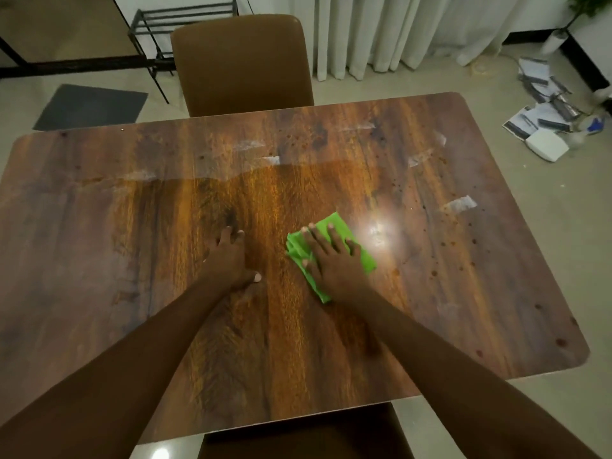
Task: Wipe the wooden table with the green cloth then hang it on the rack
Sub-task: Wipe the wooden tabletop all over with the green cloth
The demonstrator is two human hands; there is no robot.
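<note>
The wooden table [132,226] fills most of the view, with pale tape-like marks and dark spots on its top. A folded green cloth [341,226] lies near the table's middle, slightly right. My right hand [331,260] presses flat on the cloth, fingers spread, covering much of it. My left hand [230,260] rests flat on the bare wood to the left of the cloth, holding nothing. A black metal rack [155,21] stands on the floor beyond the table at the far left.
A brown chair [241,61] stands at the table's far side, and another chair's back [298,435] shows at the near edge. A dark mat [89,107] lies on the floor at left. Papers and a white box [546,144] litter the floor at right. White curtains [397,28] hang behind.
</note>
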